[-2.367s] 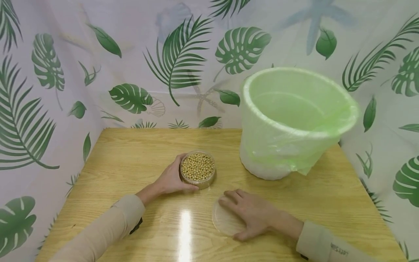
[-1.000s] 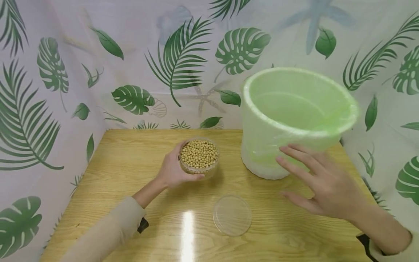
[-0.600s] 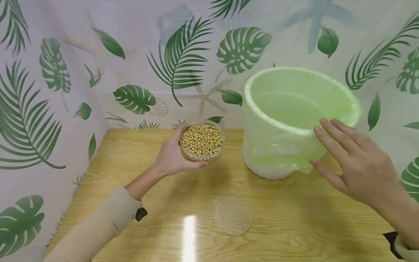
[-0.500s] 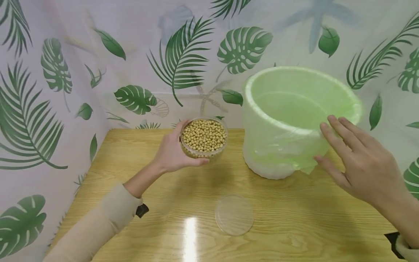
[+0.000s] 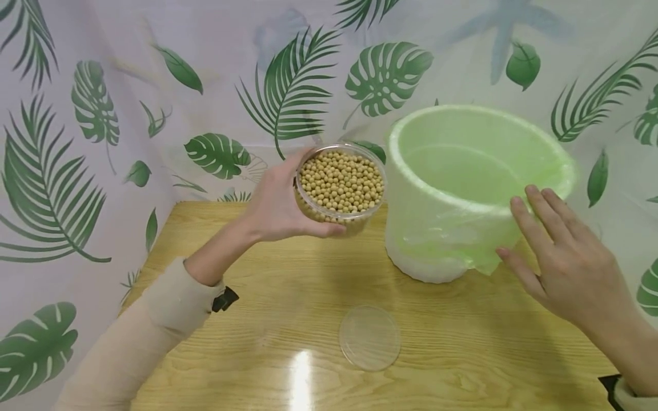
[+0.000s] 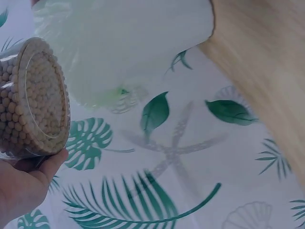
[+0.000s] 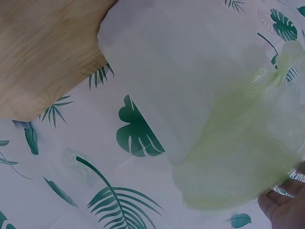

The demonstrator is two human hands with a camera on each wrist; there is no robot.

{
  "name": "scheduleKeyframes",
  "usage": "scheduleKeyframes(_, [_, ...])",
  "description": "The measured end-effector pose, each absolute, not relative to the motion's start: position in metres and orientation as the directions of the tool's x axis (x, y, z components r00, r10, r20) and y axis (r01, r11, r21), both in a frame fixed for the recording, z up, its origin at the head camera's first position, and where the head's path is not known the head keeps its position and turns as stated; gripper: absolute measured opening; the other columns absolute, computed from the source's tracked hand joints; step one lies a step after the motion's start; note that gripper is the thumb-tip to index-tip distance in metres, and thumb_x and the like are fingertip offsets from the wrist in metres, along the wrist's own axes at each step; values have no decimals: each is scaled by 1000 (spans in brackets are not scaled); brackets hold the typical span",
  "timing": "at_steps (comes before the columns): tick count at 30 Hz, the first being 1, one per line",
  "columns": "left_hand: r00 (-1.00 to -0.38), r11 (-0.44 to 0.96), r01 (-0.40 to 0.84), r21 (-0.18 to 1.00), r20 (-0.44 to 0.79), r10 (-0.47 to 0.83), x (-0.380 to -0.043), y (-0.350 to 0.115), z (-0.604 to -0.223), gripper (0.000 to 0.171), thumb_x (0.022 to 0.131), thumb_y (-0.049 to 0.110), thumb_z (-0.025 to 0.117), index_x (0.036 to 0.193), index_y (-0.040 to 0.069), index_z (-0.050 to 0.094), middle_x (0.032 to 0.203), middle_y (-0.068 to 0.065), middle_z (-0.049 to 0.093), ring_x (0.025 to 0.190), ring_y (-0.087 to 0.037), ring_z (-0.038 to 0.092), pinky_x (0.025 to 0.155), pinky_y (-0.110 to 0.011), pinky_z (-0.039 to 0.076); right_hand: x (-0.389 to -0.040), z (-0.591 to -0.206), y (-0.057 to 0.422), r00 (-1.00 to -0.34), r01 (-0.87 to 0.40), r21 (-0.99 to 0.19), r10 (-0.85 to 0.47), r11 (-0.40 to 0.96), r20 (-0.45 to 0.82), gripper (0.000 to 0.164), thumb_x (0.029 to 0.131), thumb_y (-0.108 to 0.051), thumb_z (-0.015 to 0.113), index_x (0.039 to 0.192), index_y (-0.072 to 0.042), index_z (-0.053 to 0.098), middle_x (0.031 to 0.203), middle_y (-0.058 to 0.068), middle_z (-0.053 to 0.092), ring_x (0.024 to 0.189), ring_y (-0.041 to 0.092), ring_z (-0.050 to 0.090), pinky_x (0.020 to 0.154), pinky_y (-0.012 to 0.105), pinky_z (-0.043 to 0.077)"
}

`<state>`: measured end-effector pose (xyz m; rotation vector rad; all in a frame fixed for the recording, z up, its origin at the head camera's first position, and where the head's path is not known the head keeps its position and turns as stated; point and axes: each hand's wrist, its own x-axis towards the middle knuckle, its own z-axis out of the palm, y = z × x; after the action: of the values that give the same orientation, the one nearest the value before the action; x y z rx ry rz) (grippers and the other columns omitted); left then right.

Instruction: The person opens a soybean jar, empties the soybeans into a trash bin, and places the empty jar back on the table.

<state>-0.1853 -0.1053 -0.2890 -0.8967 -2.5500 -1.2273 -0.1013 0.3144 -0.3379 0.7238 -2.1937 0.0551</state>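
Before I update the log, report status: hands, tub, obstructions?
Left hand grips bean tub above table. Right hand by bin, fingers extended. Lid on table; nothing between tub and bin.

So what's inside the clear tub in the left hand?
Small yellowish beans, it seems, fill the clear tub nearly to its rim; more show through its wall and base. The heap's middle is buried, and the left hand covers part of the wall.

1 left hand point(image 5: 275, 200), 1 right hand point(image 5: 578, 260), 1 tub point(image 5: 354, 217), 1 lid point(image 5: 370, 338), 1 bin point(image 5: 429, 271), 1 green liner point(image 5: 437, 222), 1 table point(image 5: 283, 308), and way too many beans point(image 5: 341, 181) to count
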Motion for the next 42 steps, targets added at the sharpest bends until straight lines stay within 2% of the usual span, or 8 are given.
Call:
scheduleKeyframes(3, [-784, 487, 616, 619, 420, 456, -190, -102, -272, 118, 60, 40, 101, 157, 6, 42, 146, -11, 63, 130, -24, 65, 113, -39, 55, -101, -339, 314, -515, -508, 196, -478, 839, 712, 79, 110, -61, 33, 147, 4, 57, 151, 32, 55, 141, 50, 53, 130, 44, 35])
scheduleKeyframes(6, [-767, 501, 640, 583, 445, 462, -196, -96, -258, 118, 61, 42, 100, 156, 5, 42, 146, -11, 63, 129, -23, 66, 113, -36, 55, -101, -339, 313, -517, -505, 193, -474, 841, 712, 80, 110, -62, 33, 147, 4, 57, 149, 32, 57, 137, 52, 55, 129, 47, 37])
scheduleKeyframes(16, [-735, 523, 679, 516, 469, 491, -220, -63, -228, 119, 62, 50, 97, 156, 3, 41, 143, -12, 65, 126, -22, 66, 110, -32, 56, -104, -338, 314, -503, -508, 220, -494, 833, 709, 78, 109, -61, 37, 147, 4, 57, 146, 33, 59, 130, 55, 58, 134, 37, 28])
scheduleKeyframes(24, [-706, 511, 708, 487, 464, 536, -242, -26, -215, 118, 65, 51, 95, 157, 5, 37, 142, -9, 64, 127, -19, 66, 105, -19, 55, -103, -336, 315, -507, -506, 218, -493, 834, 707, 80, 108, -64, 36, 148, 2, 57, 144, 33, 60, 129, 55, 58, 132, 41, 32])
scheduleKeyframes(31, [-726, 560, 687, 462, 404, 557, -255, 5, -215, 119, 68, 55, 93, 160, 8, 34, 146, -6, 61, 130, -15, 62, 107, -15, 51, -103, -338, 315, -487, -510, 222, -492, 831, 722, 80, 107, -64, 37, 146, 2, 59, 142, 33, 61, 126, 55, 59, 133, 35, 28])
scheduleKeyframes(36, [-727, 576, 685, 446, 370, 578, -262, 24, -222, 125, 67, 57, 93, 163, 9, 28, 150, -8, 58, 135, -16, 59, 111, -19, 50, -102, -339, 314, -489, -502, 218, -483, 837, 726, 81, 107, -65, 37, 145, 2, 60, 140, 34, 63, 125, 55, 60, 132, 40, 33])
scheduleKeyframes(42, [-719, 586, 693, 421, 351, 599, -270, 40, -229, 124, 67, 54, 94, 162, 10, 27, 151, -8, 56, 136, -17, 57, 111, -20, 50, -103, -339, 314, -489, -492, 224, -480, 841, 729, 80, 107, -66, 37, 144, 1, 60, 139, 33, 64, 125, 55, 61, 123, 52, 44])
